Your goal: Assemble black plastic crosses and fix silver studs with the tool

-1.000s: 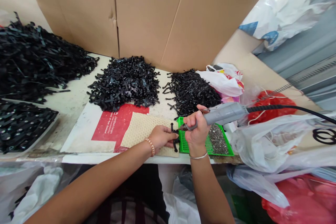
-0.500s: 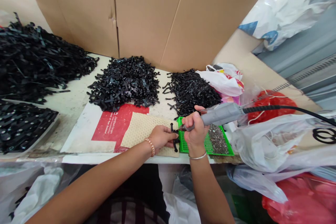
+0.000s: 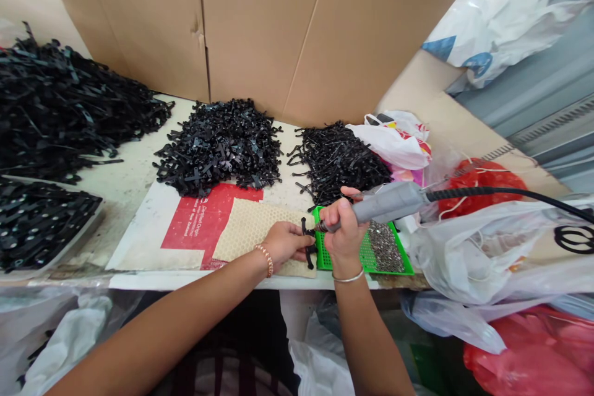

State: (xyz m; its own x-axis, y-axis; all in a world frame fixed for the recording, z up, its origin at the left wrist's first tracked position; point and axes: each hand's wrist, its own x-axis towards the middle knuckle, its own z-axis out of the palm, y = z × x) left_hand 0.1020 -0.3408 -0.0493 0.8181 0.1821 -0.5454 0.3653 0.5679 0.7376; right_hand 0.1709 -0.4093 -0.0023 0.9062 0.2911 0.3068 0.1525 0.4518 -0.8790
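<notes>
Between the thumb and fingers of my left hand (image 3: 284,242) is a small black plastic part (image 3: 310,258), long and thin with rounded ends. It is held over the right edge of a cream honeycomb-patterned mat (image 3: 245,229). My right hand (image 3: 346,232) is wrapped round a grey corded electric screwdriver (image 3: 392,203), tilted with its tip pointing left. The tip meets the black part beside my left fingertips; the exact contact is too small to make out. Under my right hand lies a green perforated tray (image 3: 327,260) with many small metal screws (image 3: 385,247) at its right side.
Heaps of black parts stand at the far left (image 3: 60,105), the middle (image 3: 223,148) and behind the tray (image 3: 341,161). A filled bin (image 3: 99,216) is at left. Cardboard (image 3: 260,31) walls the back. Plastic bags (image 3: 468,247) and the screwdriver's cable (image 3: 501,193) crowd the right.
My right hand and the screwdriver have shifted very slightly to the left. My left hand keeps its hold on the black part in the same place.
</notes>
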